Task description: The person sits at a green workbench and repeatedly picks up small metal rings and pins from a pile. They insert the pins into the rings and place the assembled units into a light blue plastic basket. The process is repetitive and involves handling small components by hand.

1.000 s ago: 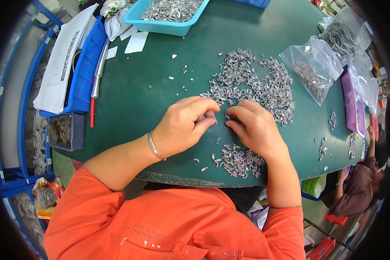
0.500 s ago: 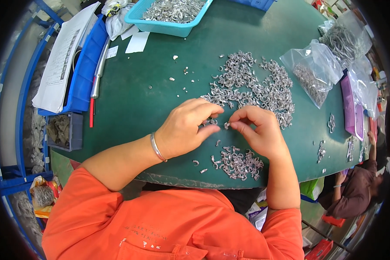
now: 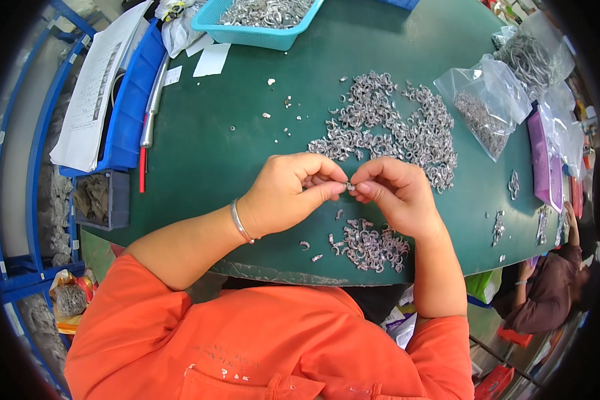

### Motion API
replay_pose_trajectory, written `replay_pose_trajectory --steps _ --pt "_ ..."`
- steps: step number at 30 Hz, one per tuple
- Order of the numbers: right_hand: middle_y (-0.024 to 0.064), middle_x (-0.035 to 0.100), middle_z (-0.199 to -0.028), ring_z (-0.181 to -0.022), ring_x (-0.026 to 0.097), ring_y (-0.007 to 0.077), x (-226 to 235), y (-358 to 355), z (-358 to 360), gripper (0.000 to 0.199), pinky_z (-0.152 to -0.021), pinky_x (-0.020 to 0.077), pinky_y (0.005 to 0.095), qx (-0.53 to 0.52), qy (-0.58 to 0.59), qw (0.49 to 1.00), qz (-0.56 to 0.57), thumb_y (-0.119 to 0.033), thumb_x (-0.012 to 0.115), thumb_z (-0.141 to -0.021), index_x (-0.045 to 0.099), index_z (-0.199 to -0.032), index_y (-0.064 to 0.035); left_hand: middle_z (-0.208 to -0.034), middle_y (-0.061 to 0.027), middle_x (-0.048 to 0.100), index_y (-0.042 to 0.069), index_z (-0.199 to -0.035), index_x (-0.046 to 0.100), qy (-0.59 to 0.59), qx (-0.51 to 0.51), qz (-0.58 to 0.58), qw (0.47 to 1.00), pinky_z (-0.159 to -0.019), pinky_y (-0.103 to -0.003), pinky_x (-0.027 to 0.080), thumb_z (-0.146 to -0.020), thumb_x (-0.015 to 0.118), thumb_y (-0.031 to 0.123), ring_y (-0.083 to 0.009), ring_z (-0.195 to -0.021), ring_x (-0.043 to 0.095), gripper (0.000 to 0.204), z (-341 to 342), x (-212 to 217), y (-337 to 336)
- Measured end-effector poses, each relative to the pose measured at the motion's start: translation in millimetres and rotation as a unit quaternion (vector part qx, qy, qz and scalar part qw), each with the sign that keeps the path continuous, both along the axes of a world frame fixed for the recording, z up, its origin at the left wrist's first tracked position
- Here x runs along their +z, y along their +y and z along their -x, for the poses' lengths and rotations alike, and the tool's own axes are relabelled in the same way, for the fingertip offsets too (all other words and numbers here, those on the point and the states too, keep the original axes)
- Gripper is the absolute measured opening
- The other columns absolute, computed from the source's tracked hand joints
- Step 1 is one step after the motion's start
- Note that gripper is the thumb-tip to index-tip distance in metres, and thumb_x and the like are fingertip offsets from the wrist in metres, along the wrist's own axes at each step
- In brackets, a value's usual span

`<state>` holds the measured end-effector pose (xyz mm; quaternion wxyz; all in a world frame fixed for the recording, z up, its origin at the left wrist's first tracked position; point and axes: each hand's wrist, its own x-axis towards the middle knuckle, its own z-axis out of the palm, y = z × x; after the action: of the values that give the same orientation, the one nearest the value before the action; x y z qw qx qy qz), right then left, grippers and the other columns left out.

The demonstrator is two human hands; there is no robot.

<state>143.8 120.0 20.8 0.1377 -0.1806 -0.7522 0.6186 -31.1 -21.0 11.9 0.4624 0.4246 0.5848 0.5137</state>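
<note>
Silvery metal piece [image 3: 351, 187] between left hand [image 3: 283, 190] and right hand [image 3: 401, 195], both pinching it; loose heap [image 3: 410, 137] beyond.

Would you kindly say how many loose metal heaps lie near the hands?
2: a large heap beyond the left hand and right hand, a small heap on their near side; others may be hidden.

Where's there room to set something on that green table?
The green table is bare between the silver rod and the left hand, and, beyond the large silvery pile, between the turquoise basket and clear bag. Crowded: that pile and the smaller pile at the near edge.
</note>
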Motion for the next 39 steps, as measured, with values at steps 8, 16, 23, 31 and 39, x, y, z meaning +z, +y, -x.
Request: replay_pose_trajectory --steps 8,16,23,31,39 --pt "0.0116 0.069 -0.094 -0.082 0.067 0.0243 2.0 9.8 -5.5 0.011 -0.073 0.0537 0.0331 0.178 0.036 0.98 -0.086 0.005 0.069 -0.084 0.07 -0.094 0.0001 -0.086 -0.005 0.069 0.004 -0.09 0.074 0.186 -0.179 -0.024 0.966 -0.062 -0.027 0.053 -0.082 0.077 0.005 -0.0128 -0.068 0.066 0.009 8.6 15.6 -8.2" --pt "0.0097 0.065 -0.096 -0.092 0.061 0.0304 1.9 2.9 0.7 0.022 -0.08 0.0501 0.0387 0.138 0.042 0.955 -0.258 0.004 0.072 -0.078 0.07 -0.099 -0.0018 -0.091 -0.0103 0.06 0.005 -0.094 0.067 0.346 -0.088 -0.13 0.925 -0.067 -0.036 0.052 -0.077 0.078 0.0 -0.0279 -0.076 0.063 0.021 9.1 9.8 -5.8" --pt "0.0102 0.06 -0.09 -0.085 0.059 0.0326 -6.3 3.2 2.6 0.012 -0.077 0.0502 0.041 0.039 0.015 0.934 -0.355 -0.002 0.072 -0.08 0.062 -0.086 -0.0039 -0.093 -0.0104 0.058 0.004 -0.096 0.065 0.407 -0.032 -0.119 0.905 -0.07 -0.036 0.051 -0.077 0.077 0.0 -0.0302 -0.081 0.061 0.023 12.2 -5.5 -4.9" --pt "0.0119 0.061 -0.086 -0.083 0.062 0.0337 -10.2 -3.0 9.7 0.014 -0.072 0.0516 0.0433 0.022 0.033 0.929 -0.368 -0.004 0.074 -0.08 0.065 -0.092 -0.0041 -0.09 -0.0105 0.057 0.003 -0.092 0.064 0.414 -0.015 -0.142 0.899 -0.067 -0.037 0.05 -0.08 0.075 -0.001 -0.0296 -0.075 0.06 0.017 9.8 -7.9 -1.3" --pt "0.0115 0.065 -0.09 -0.085 0.064 0.0331 -8.3 2.2 4.8 0.01 -0.072 0.0533 0.0413 -0.004 0.042 0.932 -0.359 0.0 0.07 -0.082 0.067 -0.091 -0.0034 -0.089 -0.0105 0.058 0.003 -0.091 0.064 0.381 -0.022 -0.119 0.917 -0.067 -0.036 0.051 -0.081 0.074 -0.002 -0.0285 -0.075 0.061 0.015 12.8 -5.1 -2.6"
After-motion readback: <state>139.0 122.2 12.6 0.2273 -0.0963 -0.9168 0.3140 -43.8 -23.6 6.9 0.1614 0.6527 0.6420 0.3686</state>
